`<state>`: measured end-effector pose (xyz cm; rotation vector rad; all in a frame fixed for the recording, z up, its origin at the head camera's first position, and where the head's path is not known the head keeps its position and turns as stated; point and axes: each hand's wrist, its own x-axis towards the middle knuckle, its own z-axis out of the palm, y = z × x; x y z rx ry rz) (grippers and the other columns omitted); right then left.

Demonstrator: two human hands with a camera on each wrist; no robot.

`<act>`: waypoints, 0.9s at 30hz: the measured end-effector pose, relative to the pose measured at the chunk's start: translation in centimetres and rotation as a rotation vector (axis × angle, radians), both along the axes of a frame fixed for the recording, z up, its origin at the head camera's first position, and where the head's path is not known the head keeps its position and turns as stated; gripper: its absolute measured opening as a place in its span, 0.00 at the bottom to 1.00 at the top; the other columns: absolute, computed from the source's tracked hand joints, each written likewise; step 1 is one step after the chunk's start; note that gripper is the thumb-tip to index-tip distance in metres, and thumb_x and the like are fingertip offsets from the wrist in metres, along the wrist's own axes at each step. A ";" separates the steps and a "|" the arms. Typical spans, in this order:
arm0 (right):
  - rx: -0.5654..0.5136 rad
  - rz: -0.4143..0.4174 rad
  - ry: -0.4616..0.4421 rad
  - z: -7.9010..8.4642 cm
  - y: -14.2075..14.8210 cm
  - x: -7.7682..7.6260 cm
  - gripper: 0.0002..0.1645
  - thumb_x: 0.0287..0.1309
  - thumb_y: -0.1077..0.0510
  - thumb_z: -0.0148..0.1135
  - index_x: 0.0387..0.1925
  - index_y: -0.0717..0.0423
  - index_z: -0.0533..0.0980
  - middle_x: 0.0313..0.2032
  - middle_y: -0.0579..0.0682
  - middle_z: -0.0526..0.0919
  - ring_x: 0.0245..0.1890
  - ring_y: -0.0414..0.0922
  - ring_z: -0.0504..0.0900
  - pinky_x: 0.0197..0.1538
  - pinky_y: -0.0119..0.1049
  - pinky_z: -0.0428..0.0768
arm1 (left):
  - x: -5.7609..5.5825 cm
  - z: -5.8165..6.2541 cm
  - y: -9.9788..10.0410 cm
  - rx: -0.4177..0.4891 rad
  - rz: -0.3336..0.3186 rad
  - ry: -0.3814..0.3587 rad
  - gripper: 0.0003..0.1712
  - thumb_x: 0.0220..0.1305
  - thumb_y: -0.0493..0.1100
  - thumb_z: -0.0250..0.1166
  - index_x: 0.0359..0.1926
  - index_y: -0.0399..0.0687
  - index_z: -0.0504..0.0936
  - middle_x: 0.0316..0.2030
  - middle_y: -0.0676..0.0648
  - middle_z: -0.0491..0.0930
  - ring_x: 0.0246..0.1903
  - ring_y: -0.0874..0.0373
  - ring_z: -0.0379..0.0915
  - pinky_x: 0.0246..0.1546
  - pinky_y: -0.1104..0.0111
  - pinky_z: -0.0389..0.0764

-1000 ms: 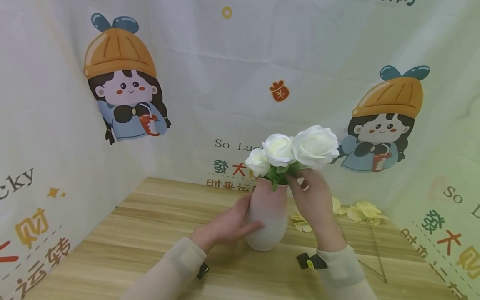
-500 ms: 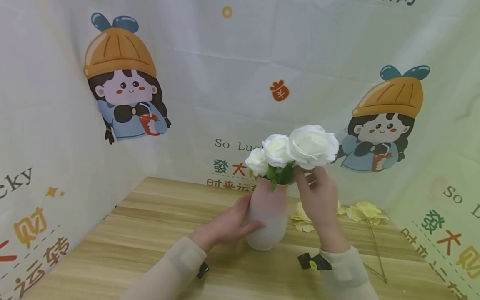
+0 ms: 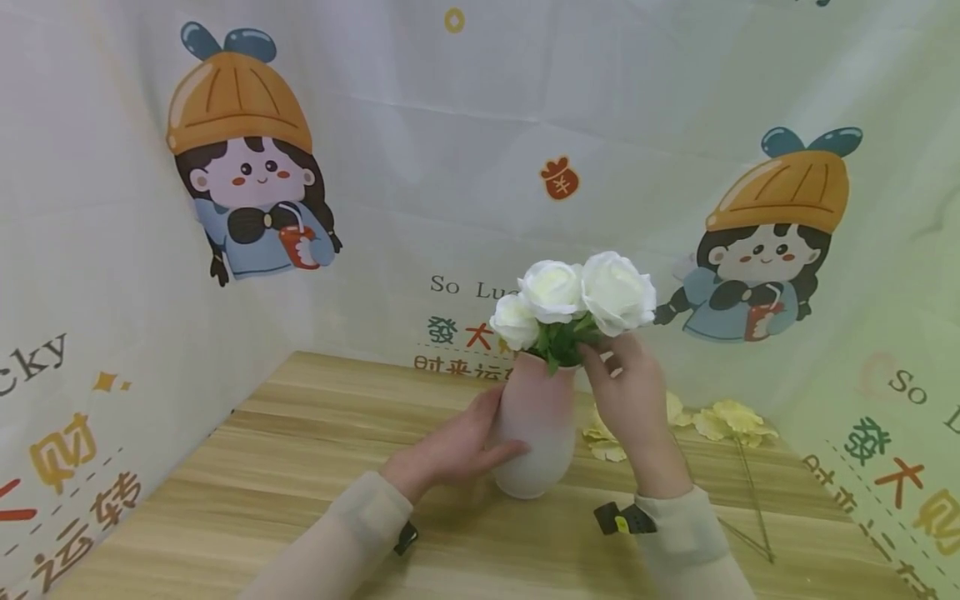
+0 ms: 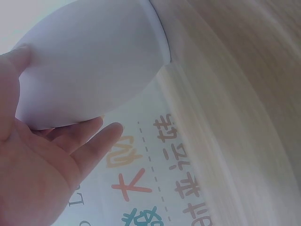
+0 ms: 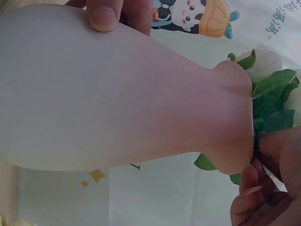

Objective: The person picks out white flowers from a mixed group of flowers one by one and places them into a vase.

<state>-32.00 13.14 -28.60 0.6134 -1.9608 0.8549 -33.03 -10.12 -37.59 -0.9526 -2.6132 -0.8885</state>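
A vase [image 3: 536,433], pink at the neck and white below, stands on the wooden table. My left hand [image 3: 461,446] grips its side, thumb across the front and fingers round the back; the left wrist view shows the thumb and fingers on the pale vase body [image 4: 94,61]. Three white roses rise from the mouth: a large one [image 3: 618,293] at right, a middle one [image 3: 551,292] and a smaller one [image 3: 514,322] at left. At the rim, my right hand [image 3: 632,392] pinches the large rose's stem beside green leaves [image 5: 275,106]. The pinched part is mostly hidden by the fingers.
Pale yellow flowers [image 3: 731,422] with thin stems [image 3: 753,496] lie on the table right of the vase, partly behind my right forearm. A printed cloth [image 3: 420,183] hangs close behind the wooden table [image 3: 300,433] and along both sides.
The large rose shifts right to left and turns slightly, with my right hand first drawing away from the vase mouth, then coming back lower to it. My left hand and the vase stay put.
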 end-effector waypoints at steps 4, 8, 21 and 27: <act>-0.015 0.008 -0.028 0.2 0.1 0.2 0.06 0.62 0.61 0.66 0.40 0.59 0.79 0.35 0.53 0.79 0.25 0.46 0.78 0.25 0.43 0.79 | 0.1 0.0 0.0 0.004 -0.004 0.005 0.55 0.67 0.62 0.63 0.75 0.33 0.44 0.66 0.32 0.59 0.61 0.48 0.63 0.63 0.56 0.68; -0.068 0.009 0.000 0.4 0.2 0.4 0.11 0.62 0.59 0.66 0.45 0.58 0.78 0.34 0.53 0.81 0.23 0.45 0.78 0.23 0.42 0.79 | 0.1 0.0 0.1 -0.001 0.001 -0.007 0.55 0.67 0.63 0.62 0.75 0.34 0.44 0.66 0.32 0.58 0.61 0.47 0.63 0.63 0.56 0.69; -0.058 -0.078 -0.001 0.3 0.4 0.4 0.09 0.61 0.59 0.68 0.30 0.61 0.81 0.29 0.54 0.81 0.26 0.47 0.78 0.25 0.44 0.78 | -0.1 -0.2 0.1 -0.010 0.003 0.002 0.55 0.67 0.63 0.63 0.75 0.34 0.44 0.66 0.32 0.59 0.61 0.48 0.63 0.63 0.56 0.69; -0.041 -0.078 -0.031 0.3 0.5 0.2 0.11 0.62 0.56 0.68 0.28 0.59 0.81 0.30 0.52 0.81 0.26 0.46 0.77 0.27 0.44 0.77 | -0.1 -0.2 0.0 -0.007 0.006 -0.003 0.55 0.67 0.64 0.62 0.75 0.34 0.44 0.66 0.33 0.59 0.61 0.48 0.63 0.63 0.56 0.69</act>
